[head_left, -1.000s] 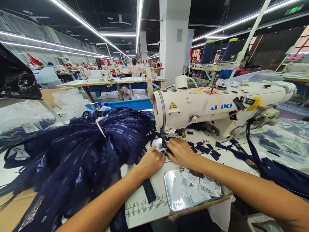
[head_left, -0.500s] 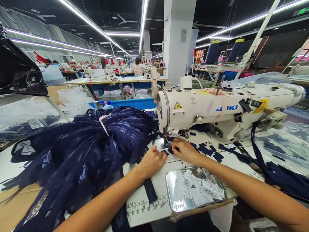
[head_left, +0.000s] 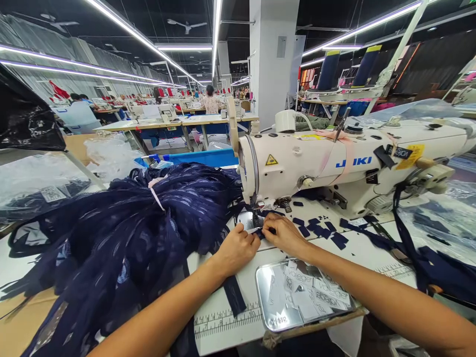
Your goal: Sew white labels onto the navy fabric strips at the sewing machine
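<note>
At our JUKI sewing machine, our left hand curls beyond a navy strip lying on the table. Our right hand, fingers bent, touches navy fabric beside the presser foot; we cannot tell either grip.

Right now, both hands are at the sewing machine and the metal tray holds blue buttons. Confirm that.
Not buttons: the head view shows white printed labels in the metal tray. The left hand and right hand are indeed at the sewing machine.
</note>
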The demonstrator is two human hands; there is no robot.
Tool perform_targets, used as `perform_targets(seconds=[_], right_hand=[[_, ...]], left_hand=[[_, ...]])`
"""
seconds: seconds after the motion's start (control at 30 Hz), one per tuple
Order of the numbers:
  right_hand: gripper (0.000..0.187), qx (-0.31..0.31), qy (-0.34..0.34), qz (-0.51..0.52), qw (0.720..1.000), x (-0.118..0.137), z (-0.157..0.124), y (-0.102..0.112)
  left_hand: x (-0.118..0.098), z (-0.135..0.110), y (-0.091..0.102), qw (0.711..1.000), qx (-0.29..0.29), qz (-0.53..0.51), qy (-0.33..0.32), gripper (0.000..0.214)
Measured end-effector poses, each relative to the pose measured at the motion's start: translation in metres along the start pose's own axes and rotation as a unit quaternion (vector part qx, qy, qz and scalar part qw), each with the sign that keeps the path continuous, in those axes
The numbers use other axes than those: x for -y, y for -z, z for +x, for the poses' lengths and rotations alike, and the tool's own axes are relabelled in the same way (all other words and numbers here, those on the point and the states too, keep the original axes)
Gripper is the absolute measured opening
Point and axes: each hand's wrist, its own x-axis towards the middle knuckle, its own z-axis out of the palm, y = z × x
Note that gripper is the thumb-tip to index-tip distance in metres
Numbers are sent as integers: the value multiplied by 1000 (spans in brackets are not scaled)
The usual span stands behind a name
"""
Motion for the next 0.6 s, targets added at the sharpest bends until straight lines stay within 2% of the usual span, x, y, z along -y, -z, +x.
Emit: perform_targets(seconds=[0.27, 0.43, 0.53, 0.6], right_hand=[[16, -3, 59, -17, 998, -3, -1, -2], [15, 33, 63, -6, 997, -6, -5, 2], [19, 52, 109, -99, 988, 0, -12, 3], [21, 56, 143, -196, 968, 6, -17, 2]], left_hand=[[1, 0, -1, 1000, 24, -14, 0, 23], [-2, 0, -4, 998, 58, -29, 1, 19], [-2, 1, -3, 996, 79, -42, 9, 17], [2, 0, 1, 994, 94, -51, 13, 14]])
